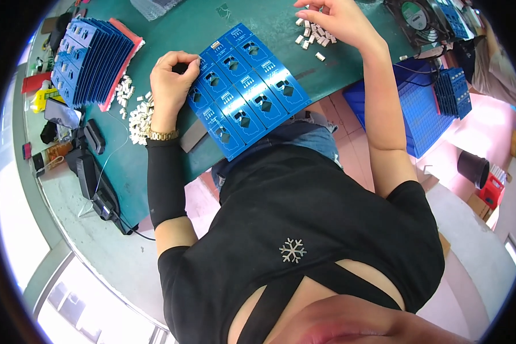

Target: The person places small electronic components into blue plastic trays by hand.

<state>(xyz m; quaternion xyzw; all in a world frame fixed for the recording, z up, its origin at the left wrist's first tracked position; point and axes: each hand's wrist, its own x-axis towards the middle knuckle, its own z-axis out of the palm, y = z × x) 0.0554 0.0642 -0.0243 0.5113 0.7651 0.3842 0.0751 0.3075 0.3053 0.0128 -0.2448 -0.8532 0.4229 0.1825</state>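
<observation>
A blue circuit board panel (249,94) with repeated cut-outs lies on the green table and reaches over its front edge. A small white connector (215,45) sits near its far left edge. My left hand (175,77) is closed at the panel's left edge, thumb and forefinger together; what they hold, if anything, is hidden. My right hand (332,17) is over the far side of the table, fingers outstretched and apart, beside a loose pile of small white connectors (318,35). More white connectors (140,119) lie in a heap beside my left wrist.
A stack of blue boards (89,60) stands upright at the left. Black devices with cables (89,172) lie along the left edge. A fan (414,16) is at the far right. A blue crate (415,109) holding more boards (453,92) stands off the table at the right.
</observation>
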